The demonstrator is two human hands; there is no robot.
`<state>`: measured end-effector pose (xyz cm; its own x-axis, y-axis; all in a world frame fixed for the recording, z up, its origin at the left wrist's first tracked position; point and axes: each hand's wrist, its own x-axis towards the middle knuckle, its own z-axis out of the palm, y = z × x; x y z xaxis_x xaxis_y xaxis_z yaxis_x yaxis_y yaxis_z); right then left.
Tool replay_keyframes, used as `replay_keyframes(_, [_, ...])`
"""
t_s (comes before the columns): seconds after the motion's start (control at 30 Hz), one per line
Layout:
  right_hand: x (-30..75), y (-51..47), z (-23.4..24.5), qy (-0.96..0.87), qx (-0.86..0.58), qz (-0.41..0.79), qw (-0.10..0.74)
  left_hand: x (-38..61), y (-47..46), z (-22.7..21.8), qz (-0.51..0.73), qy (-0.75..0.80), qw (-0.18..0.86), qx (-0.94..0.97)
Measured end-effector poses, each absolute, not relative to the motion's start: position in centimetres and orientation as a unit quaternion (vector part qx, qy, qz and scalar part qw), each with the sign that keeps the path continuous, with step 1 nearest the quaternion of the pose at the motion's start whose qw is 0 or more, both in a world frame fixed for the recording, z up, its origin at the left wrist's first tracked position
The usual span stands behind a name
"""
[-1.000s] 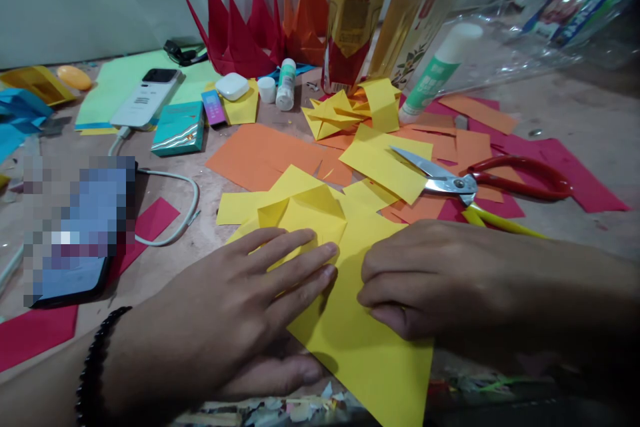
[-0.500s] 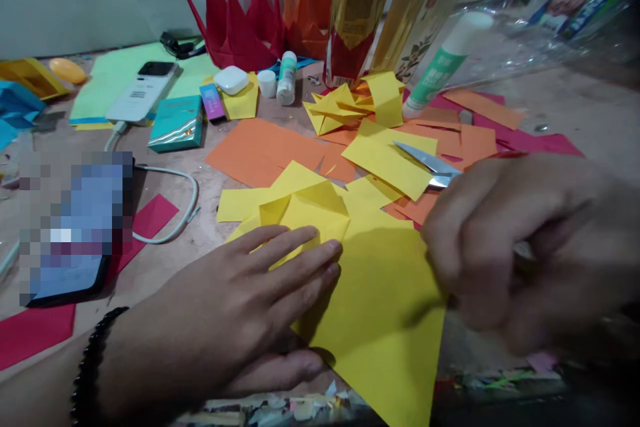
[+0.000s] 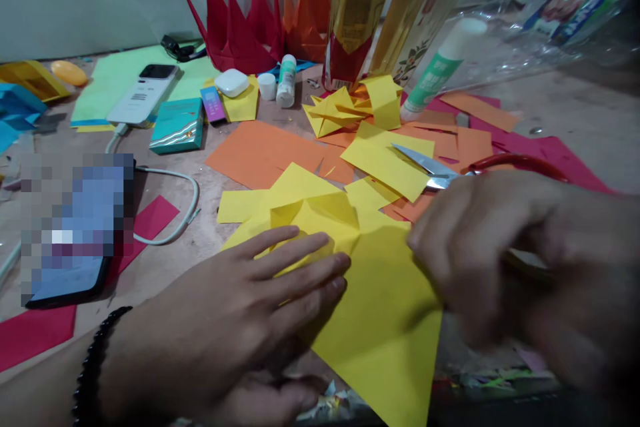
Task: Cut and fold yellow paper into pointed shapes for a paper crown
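Observation:
My left hand (image 3: 260,300) lies flat with its fingers stretched over a folded piece of yellow paper (image 3: 325,210), pressing it onto a larger yellow sheet (image 3: 385,320). That sheet reaches past the table's front edge. Blurred at the right, my right hand (image 3: 490,260) has its fingers curled in beside the sheet's right edge. Whatever is between those fingers is hidden. Just beyond the knuckles lie scissors with red handles (image 3: 515,161), their blades resting on a yellow paper piece (image 3: 387,160).
Orange paper (image 3: 265,150) and yellow scraps lie ahead. A glue stick (image 3: 440,73) stands before two bottles (image 3: 357,20). Behind are a red paper crown (image 3: 243,33) and an orange one (image 3: 307,23). A phone (image 3: 85,233) with a white cable (image 3: 195,190) is at left.
My left hand and the folded yellow paper have shifted slightly right. My right hand has moved a little lower and left, and the scissors' red handles now show more.

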<state>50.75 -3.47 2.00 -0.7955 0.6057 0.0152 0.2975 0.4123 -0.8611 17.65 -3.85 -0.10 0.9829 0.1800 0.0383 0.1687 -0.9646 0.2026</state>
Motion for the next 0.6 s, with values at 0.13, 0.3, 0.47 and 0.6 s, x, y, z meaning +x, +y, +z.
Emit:
replay_keyframes(0.13, [48.4,-3.9,-0.2,-0.855,-0.258,0.372,0.253,18.0,-4.3,-0.1,0.047,0.089,0.160,0.982])
replay_keyframes(0.3, [48.3,-4.2,-2.6,-0.946,-0.212,0.144,0.201,17.9,-4.7,-0.3,0.070,0.087,0.159,0.981])
replay_keyframes(0.47, [48.8,-4.1,-2.5,-0.950,-0.213,0.139,0.181,17.8,-4.9,-0.3,0.085,0.088,0.131,0.984])
replay_keyframes(0.6, [48.9,-3.8,-2.3,-0.949,-0.222,0.127,0.186,18.0,-5.1,-0.2,0.097,0.091,0.090,0.987])
